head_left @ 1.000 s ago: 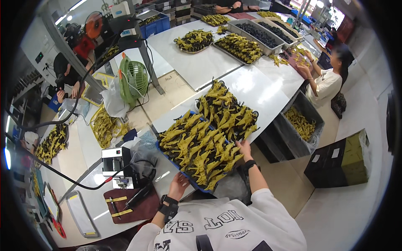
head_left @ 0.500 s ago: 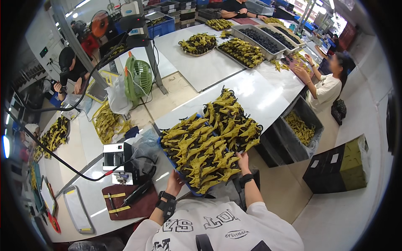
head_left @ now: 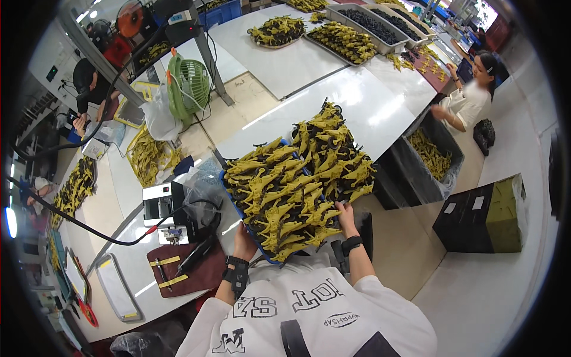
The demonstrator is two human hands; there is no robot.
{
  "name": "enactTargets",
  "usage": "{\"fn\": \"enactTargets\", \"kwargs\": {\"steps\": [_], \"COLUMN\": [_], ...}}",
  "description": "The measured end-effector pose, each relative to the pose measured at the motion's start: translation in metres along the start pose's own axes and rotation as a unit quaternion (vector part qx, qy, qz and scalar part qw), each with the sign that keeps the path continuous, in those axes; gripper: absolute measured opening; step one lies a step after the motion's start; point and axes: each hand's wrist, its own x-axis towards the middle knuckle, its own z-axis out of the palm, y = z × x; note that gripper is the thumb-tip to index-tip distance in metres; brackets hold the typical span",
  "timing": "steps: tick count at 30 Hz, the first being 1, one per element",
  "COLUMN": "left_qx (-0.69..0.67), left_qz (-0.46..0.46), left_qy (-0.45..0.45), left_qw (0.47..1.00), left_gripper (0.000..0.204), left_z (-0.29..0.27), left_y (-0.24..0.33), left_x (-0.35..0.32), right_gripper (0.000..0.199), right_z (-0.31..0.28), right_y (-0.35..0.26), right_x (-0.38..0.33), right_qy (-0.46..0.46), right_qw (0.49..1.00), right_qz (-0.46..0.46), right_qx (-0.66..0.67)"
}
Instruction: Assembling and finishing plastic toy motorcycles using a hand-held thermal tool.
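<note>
A blue tray [head_left: 271, 260] heaped with yellow and black plastic parts [head_left: 279, 202] is held in front of my body, at the near edge of the white table. My left hand [head_left: 242, 243] grips its near left side, the fingers partly hidden beneath it. At the near right corner my right hand [head_left: 346, 220] has hold of the tray, thumb up against the parts. A second heap of the same parts [head_left: 333, 154] lies right behind and beside the tray; what bears it is hidden.
Left of the tray stand a small black-and-white machine [head_left: 165, 205], a dark red mat [head_left: 181, 279] and a green fan [head_left: 189, 89]. Lined bins [head_left: 410, 172] of yellow parts and a dark box [head_left: 476, 220] are at the right. A co-worker [head_left: 470, 95] sits beyond.
The view has shifted, so most things sit higher in it. Both my hands keep their hold on the tray. The co-worker at the right has drawn one hand back from the red work mat.
</note>
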Motion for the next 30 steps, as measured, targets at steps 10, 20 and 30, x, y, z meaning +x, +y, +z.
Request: {"fn": "enactTargets", "kwargs": {"steps": [10,20,30], "left_qx": [0.101,0.217,0.206], "left_qz": [0.083,0.085,0.038], "left_qy": [-0.040,-0.055,-0.064], "left_qw": [0.991,0.971,0.976], "left_gripper": [0.041,0.066,0.075], "left_z": [-0.009,-0.044,-0.009], "left_y": [0.007,0.000,0.035], "left_x": [0.023,0.038,-0.001], "right_gripper": [0.029,0.040,0.018], "right_z": [0.013,-0.010,0.012], "right_y": [-0.014,-0.030,-0.045], "right_x": [-0.002,-0.017,-0.032], "right_qy": [-0.012,-0.173,-0.046], "right_qw": [0.984,0.963,0.990], "right_qz": [0.073,0.179,0.129], "right_qx": [0.163,0.100,0.034]}}
